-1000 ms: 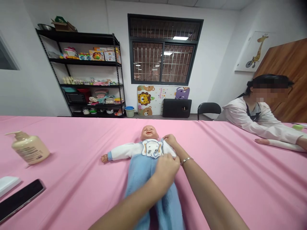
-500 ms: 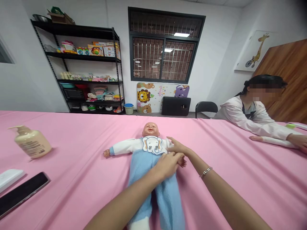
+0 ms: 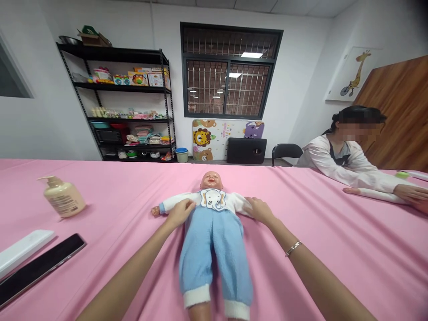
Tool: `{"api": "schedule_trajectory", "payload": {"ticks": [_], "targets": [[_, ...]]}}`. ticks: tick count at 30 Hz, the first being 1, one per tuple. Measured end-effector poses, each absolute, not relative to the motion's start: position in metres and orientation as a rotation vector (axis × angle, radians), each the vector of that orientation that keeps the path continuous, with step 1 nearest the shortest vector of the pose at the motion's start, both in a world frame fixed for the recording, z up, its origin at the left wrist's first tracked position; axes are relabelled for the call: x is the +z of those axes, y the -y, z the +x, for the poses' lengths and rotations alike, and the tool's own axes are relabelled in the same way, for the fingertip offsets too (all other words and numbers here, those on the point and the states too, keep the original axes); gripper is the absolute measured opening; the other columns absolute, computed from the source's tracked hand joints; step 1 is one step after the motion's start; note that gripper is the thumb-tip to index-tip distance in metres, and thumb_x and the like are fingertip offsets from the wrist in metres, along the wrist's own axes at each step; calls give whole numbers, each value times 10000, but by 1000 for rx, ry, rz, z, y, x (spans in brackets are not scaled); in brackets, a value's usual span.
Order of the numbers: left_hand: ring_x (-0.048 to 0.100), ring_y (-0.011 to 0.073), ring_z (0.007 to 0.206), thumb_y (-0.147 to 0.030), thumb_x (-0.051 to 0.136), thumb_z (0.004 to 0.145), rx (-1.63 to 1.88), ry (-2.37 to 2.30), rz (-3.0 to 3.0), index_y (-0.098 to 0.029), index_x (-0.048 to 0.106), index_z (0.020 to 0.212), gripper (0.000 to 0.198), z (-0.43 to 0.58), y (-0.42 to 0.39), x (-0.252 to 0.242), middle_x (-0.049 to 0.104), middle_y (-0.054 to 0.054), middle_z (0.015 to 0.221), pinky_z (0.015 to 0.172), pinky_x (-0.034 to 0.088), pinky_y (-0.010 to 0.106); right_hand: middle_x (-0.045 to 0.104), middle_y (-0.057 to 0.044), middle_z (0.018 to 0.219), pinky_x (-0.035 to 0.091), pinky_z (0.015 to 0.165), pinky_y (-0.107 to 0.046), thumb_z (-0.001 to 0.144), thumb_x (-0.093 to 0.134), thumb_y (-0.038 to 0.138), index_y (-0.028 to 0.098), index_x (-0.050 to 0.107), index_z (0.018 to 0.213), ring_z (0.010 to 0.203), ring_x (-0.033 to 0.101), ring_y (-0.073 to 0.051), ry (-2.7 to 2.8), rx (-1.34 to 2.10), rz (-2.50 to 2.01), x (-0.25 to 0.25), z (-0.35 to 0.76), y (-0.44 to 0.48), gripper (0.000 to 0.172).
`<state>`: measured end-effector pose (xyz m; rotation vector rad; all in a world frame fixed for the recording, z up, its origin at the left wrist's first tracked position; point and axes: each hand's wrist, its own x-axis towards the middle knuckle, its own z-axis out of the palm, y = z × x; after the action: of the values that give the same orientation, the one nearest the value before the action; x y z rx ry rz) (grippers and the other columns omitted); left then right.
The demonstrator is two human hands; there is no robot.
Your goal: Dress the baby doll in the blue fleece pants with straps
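A baby doll (image 3: pixel 211 180) lies on its back on the pink cloth, its head away from me. It wears an outfit (image 3: pixel 214 229) with blue trousers, white sleeves and an elephant face on the chest. At the doll's side, below its outstretched arm on the left, my left hand (image 3: pixel 182 211) is closed with its fingertips on the outfit. My right hand (image 3: pixel 262 210), with a silver bracelet (image 3: pixel 293 248) on the wrist, is closed around the end of the doll's other sleeve (image 3: pixel 241 205). That hand hides the doll's hand there.
To the left stand a pump bottle (image 3: pixel 63 197), a phone (image 3: pixel 42 267) and a white case (image 3: pixel 25 252). At the right, another person (image 3: pixel 347 165) in white sits with a hand on a second doll's limb (image 3: pixel 377 195). A black shelf (image 3: pixel 117 87) stands behind the pink table (image 3: pixel 120 178).
My left hand has moved left from the doll's forearm to its other side. My right hand has slid down the sleeve, and the doll's arm there reaches further outward. The view has shifted slightly.
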<state>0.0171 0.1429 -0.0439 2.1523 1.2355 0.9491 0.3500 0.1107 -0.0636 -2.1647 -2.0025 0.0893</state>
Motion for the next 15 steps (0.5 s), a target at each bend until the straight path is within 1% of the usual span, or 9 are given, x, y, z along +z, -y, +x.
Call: {"api": "schedule_trajectory", "payload": {"ticks": [2, 3, 5, 7, 8, 10, 11, 13, 15], "targets": [[497, 162, 645, -480, 434, 813, 947, -1135, 2055, -164, 525, 722, 341, 11, -145, -62, 544, 1, 677, 600, 393, 265, 549, -100, 1110, 362, 819, -320, 798, 509, 420, 248, 442, 1266, 1015, 508, -239, 2071, 114, -2156, -64, 354, -106, 503], [468, 148, 621, -501, 443, 803, 962, -1097, 2003, -163, 503, 692, 360, 10, -145, -69, 507, -10, 649, 579, 379, 254, 551, -92, 1109, 364, 814, -326, 800, 511, 389, 253, 467, 1241, 1005, 510, -239, 2049, 100, -2180, -64, 356, -105, 464], [435, 131, 607, -520, 473, 780, 1018, -1052, 1909, -164, 471, 654, 378, 9, -146, -77, 462, -22, 627, 566, 363, 243, 537, -90, 1142, 357, 831, -352, 819, 467, 259, 236, 533, 1167, 1037, 484, -252, 1868, -29, -2231, -61, 360, -104, 355], [436, 131, 623, -519, 488, 770, 1076, -1023, 1846, -163, 472, 655, 374, 9, -147, -80, 462, -22, 632, 589, 370, 245, 526, -96, 1162, 343, 868, -364, 808, 436, 166, 194, 578, 1095, 1082, 446, -259, 1686, -138, -2141, -59, 357, -102, 321], [446, 137, 638, -516, 484, 772, 1099, -1016, 1822, -163, 483, 667, 369, 8, -148, -80, 477, -17, 642, 608, 381, 253, 538, -96, 1140, 345, 874, -353, 806, 437, 164, 175, 591, 1062, 1072, 449, -248, 1650, -105, -2032, -59, 352, -100, 299], [483, 161, 699, -500, 471, 779, 1109, -1013, 1798, -161, 515, 700, 351, 6, -150, -80, 529, 4, 692, 676, 410, 282, 584, -83, 1015, 373, 826, -308, 817, 460, 256, 152, 616, 961, 955, 500, -204, 1719, 181, -1746, -64, 338, -94, 236], [504, 176, 749, -482, 473, 778, 1102, -1011, 1792, -159, 537, 731, 333, 4, -151, -80, 560, 19, 742, 724, 419, 300, 596, -67, 914, 387, 764, -281, 822, 461, 327, 143, 620, 884, 848, 516, -175, 1784, 396, -1604, -67, 331, -91, 250], [529, 202, 861, -422, 495, 764, 1075, -980, 1776, -157, 568, 822, 281, 1, -152, -81, 598, 45, 865, 817, 417, 330, 552, -27, 710, 364, 621, -235, 813, 452, 459, 125, 585, 727, 645, 467, -118, 1877, 839, -1396, -74, 320, -86, 370], [539, 212, 916, -348, 510, 741, 1029, -923, 1768, -156, 570, 890, 250, -1, -152, -83, 603, 58, 931, 855, 414, 344, 484, 1, 623, 321, 563, -210, 774, 483, 538, 117, 533, 659, 571, 395, -84, 1876, 1144, -1289, -77, 317, -84, 440]]}}
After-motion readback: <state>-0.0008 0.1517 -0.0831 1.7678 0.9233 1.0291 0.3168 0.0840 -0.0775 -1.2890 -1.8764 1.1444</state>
